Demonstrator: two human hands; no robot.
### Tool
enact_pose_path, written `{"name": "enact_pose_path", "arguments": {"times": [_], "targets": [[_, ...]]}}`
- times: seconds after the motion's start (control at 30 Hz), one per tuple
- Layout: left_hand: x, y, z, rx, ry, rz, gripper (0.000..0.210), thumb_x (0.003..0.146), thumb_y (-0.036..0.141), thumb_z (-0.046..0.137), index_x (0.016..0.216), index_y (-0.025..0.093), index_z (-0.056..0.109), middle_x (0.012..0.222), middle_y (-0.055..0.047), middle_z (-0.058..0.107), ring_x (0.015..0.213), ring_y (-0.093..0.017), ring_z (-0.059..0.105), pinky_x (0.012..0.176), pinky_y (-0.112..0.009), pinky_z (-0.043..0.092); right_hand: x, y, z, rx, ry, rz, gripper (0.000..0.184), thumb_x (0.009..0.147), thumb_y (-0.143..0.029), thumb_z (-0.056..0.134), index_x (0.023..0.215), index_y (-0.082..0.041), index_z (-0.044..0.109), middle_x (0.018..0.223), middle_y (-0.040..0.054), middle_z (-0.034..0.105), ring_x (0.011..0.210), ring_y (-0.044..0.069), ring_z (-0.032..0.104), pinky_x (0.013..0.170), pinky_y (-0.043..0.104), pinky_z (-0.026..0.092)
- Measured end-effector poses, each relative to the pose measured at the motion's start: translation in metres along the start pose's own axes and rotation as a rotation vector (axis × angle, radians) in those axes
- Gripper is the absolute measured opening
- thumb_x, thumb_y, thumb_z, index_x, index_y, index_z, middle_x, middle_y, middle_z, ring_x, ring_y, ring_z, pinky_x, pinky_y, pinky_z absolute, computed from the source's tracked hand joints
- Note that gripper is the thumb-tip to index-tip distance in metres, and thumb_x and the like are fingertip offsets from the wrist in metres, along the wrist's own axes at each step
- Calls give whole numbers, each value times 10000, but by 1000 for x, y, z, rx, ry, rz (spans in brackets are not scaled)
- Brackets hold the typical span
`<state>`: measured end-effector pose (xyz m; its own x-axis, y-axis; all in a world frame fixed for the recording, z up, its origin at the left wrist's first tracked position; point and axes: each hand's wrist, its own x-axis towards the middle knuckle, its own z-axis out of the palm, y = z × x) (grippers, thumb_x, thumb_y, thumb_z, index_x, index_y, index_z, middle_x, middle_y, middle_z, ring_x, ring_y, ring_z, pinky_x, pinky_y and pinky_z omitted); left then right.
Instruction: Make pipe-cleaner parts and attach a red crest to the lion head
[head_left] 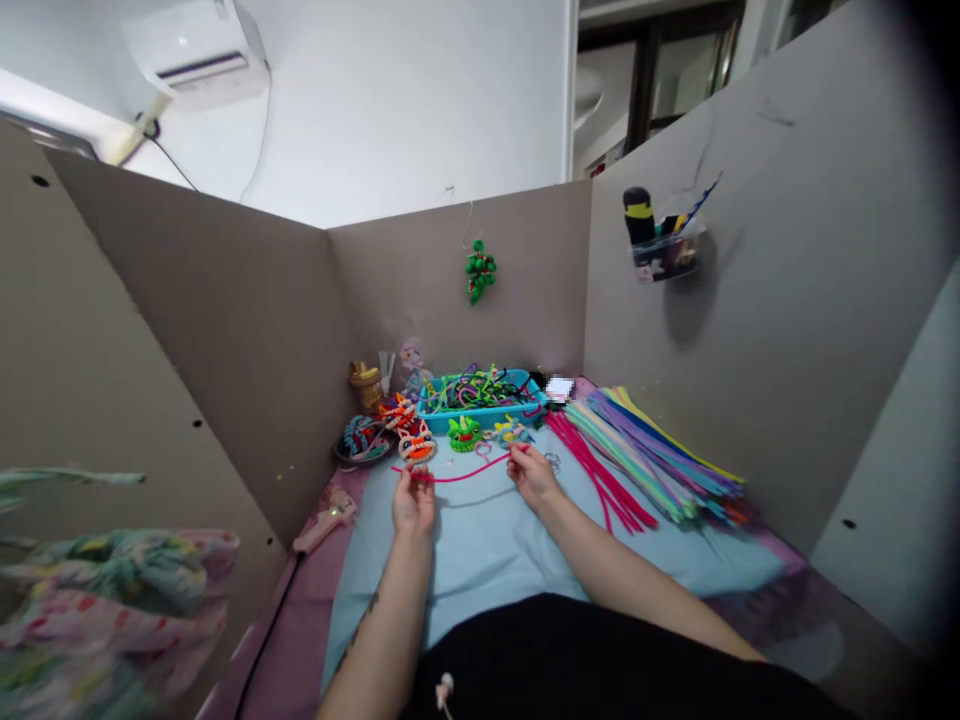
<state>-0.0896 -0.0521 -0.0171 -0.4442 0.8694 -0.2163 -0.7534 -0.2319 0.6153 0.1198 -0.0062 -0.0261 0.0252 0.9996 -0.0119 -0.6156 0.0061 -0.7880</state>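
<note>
A single red-pink pipe cleaner (pixel 466 476) spans the gap between my hands, sagging slightly in the middle. My left hand (pixel 413 500) pinches it near its left end, a short tip sticking out beyond the fingers. At the other end, my right hand (pixel 534 474) is closed on it with thumb and fingers. Just beyond my hands sit an orange-and-white animal figure (pixel 416 443), a green figure (pixel 465 434) and a yellow-and-blue one (pixel 512 432). Small metal rings (pixel 553 462) lie beside my right hand.
A blue basket (pixel 480 415) full of cut pipe cleaners stands behind the figures. Long pipe cleaners (pixel 652 450) in several colours lie at right, with red-pink ones (pixel 600 475) beside them. A pink glue gun (pixel 327 521) with a cord rests at left. Grey panels (pixel 465 330) enclose the table.
</note>
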Motion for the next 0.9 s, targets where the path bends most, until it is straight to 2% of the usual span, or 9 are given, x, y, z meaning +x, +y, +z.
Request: {"name": "enact_pose_path", "arguments": {"times": [0.17,0.23,0.37,0.43,0.53,0.63,0.73,0.8,0.9], "targets": [[-9,5,0,-5,-59,-10,282,877,324,531,1093,144,554,1032,-64,602,827,-156,604,695,-336,528,-6,-3,3,-7,-60,-7,278,587,-385,757,744,-215,603,655,-8,606,592,135,555,543,260,446],[-13,5,2,11,-105,-14,225,883,308,524,1013,132,575,893,-30,612,694,-113,588,612,-277,515,-8,-6,5,-1,-86,-17,291,598,-412,744,761,-215,605,688,7,622,619,149,574,564,278,456],[-18,3,18,102,-201,-45,115,853,199,542,892,135,630,644,27,557,481,-39,500,513,-171,457,-6,-17,12,-21,-105,-42,343,587,-421,745,818,-207,610,617,-5,592,551,143,549,521,269,424],[-17,2,31,184,-243,-78,148,795,174,600,930,142,653,660,9,587,483,-43,524,497,-165,450,1,-23,18,-61,-100,-61,343,585,-405,735,833,-203,611,612,-9,588,530,136,537,502,259,403],[-12,-4,51,318,-301,-93,317,717,181,675,1032,157,653,752,-29,645,513,-76,568,478,-193,449,15,-27,29,-166,-101,-100,314,581,-355,717,832,-184,638,648,-1,612,534,129,533,514,258,399],[-4,-15,63,433,-339,-45,395,664,239,725,1044,158,659,821,-48,662,529,-90,576,466,-212,446,26,-23,31,-310,-103,-185,265,616,-323,689,830,-167,681,631,0,620,525,127,508,520,263,392],[2,-26,63,551,-364,11,431,601,293,765,986,119,682,719,-33,632,493,-93,545,433,-220,435,29,-18,25,-451,-118,-305,212,674,-316,655,811,-166,714,543,-2,595,504,144,491,510,280,394],[6,-30,58,630,-382,53,444,596,326,763,964,92,685,592,-6,579,470,-103,531,422,-226,439,27,-16,21,-529,-153,-389,176,685,-291,662,803,-179,728,650,34,654,563,168,544,552,303,434],[9,-29,51,722,-422,146,424,621,352,740,963,109,678,629,-11,596,516,-112,559,459,-230,469,21,-14,19,-625,-202,-521,149,731,-274,646,836,-203,725,818,59,684,711,195,600,665,328,475]]}}
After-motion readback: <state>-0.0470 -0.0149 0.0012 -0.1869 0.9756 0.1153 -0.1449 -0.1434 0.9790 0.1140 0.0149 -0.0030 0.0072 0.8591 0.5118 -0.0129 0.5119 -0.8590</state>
